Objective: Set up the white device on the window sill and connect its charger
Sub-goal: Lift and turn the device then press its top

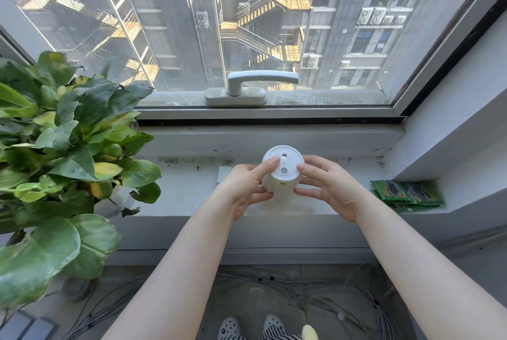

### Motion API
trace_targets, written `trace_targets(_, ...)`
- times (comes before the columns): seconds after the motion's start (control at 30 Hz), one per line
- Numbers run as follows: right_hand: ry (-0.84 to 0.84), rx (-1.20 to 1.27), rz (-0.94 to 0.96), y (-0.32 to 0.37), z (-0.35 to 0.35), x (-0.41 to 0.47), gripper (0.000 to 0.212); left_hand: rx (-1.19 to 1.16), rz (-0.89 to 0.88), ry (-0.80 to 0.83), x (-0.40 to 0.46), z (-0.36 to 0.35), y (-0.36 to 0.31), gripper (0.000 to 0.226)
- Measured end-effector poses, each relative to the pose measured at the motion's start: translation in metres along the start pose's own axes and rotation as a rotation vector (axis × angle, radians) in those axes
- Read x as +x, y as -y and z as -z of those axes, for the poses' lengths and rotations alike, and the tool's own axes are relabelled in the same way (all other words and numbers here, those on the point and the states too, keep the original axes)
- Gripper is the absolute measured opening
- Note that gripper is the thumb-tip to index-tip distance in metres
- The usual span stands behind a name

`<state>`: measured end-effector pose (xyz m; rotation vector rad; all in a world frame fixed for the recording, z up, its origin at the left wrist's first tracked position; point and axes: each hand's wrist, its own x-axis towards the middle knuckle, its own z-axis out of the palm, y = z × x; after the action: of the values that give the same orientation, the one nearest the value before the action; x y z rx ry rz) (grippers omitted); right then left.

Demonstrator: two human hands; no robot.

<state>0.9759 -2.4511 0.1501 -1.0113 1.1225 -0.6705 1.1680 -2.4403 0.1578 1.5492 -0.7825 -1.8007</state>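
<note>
Two hands on white device at grey window sill

Big shut window [247,24] behind sill [192,191], leafy plant [55,147] on the left, green packets [406,194] on the right, cables [274,284] on floor. White device [282,172] stands mid-sill; left hand [244,188] and right hand [329,188] clasp its sides, fingers curled, left forefinger on top.

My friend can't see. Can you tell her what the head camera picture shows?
Two hands, left hand and right hand, hold a round white device on a window sill. A leafy plant stands to the left, green packets lie right.
</note>
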Motion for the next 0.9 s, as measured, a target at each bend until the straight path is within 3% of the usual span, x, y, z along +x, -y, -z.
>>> trace_targets(0.13, -0.017, 0.022, -0.023, -0.001, -0.004, 0.0, 0.039, 0.02, -0.012, -0.038, 0.0, 0.003, -0.001, 0.054)
trace_targets(0.3, -0.019, 0.048, -0.063, -0.001, -0.007, 0.002, 0.036, 0.088, -0.058, -0.076, 0.008, 0.008, 0.003, 0.072)
trace_targets(0.47, -0.035, 0.044, -0.094, 0.0, -0.013, 0.004, 0.031, 0.095, -0.061, -0.068, 0.008, 0.007, 0.009, 0.058)
trace_targets(0.9, -0.087, -0.011, -0.111, -0.003, -0.024, 0.015, 0.024, 0.149, -0.091, -0.165, 0.02, 0.008, 0.018, 0.052)
